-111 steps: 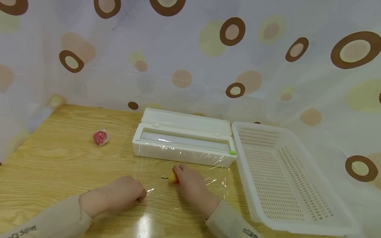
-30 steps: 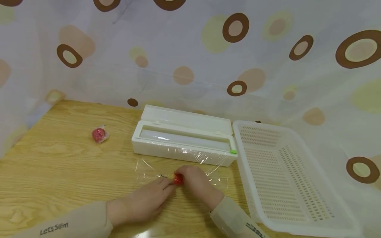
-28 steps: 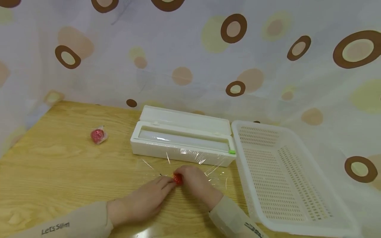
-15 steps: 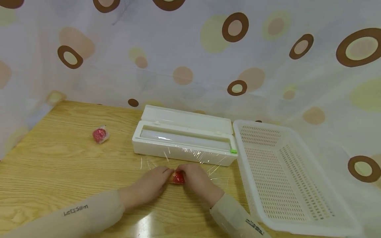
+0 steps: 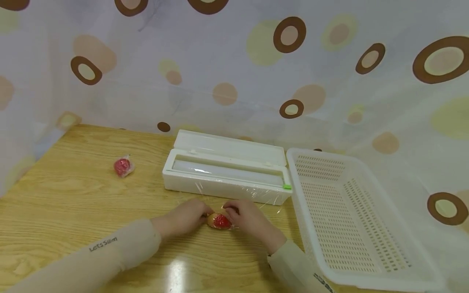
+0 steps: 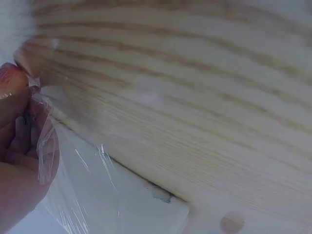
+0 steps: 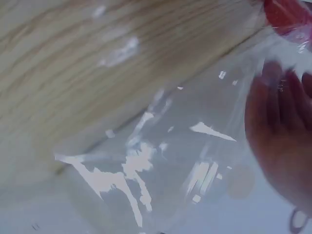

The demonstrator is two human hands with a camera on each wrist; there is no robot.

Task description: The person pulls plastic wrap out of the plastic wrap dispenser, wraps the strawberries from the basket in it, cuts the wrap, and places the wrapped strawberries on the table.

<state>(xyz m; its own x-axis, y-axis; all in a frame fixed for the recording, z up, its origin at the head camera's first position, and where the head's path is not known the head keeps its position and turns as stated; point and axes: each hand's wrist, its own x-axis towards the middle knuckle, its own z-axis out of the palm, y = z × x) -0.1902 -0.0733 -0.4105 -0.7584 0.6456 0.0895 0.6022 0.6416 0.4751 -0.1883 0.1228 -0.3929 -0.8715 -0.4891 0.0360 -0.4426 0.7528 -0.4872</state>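
Observation:
A small red-and-yellow fruit (image 5: 221, 221) lies close over the table between my hands in the head view, with clear film around it. My left hand (image 5: 187, 217) grips its yellow end; in the left wrist view the film (image 6: 47, 151) drapes over the fingers next to the fruit (image 6: 12, 80). On the other side, my right hand (image 5: 253, 219) has thumb and fingers curled, pinching film beside the red end. The right wrist view shows the film (image 7: 195, 131) stretched near that hand (image 7: 282, 122). The film runs back to the white wrap dispenser (image 5: 223, 189).
The dispenser's lid (image 5: 227, 146) stands raised behind a white film roll (image 5: 227, 170), with a green slider (image 5: 287, 186) at its right end. To the right is a white perforated basket (image 5: 340, 224). A wrapped red item (image 5: 122, 167) sits far left. A patterned curtain (image 5: 198, 61) hangs behind.
My left hand has come in from the left to the fruit's yellow end. The fruit has become wrapped in film and its stem is covered. My right hand has shifted slightly right, off the red end.

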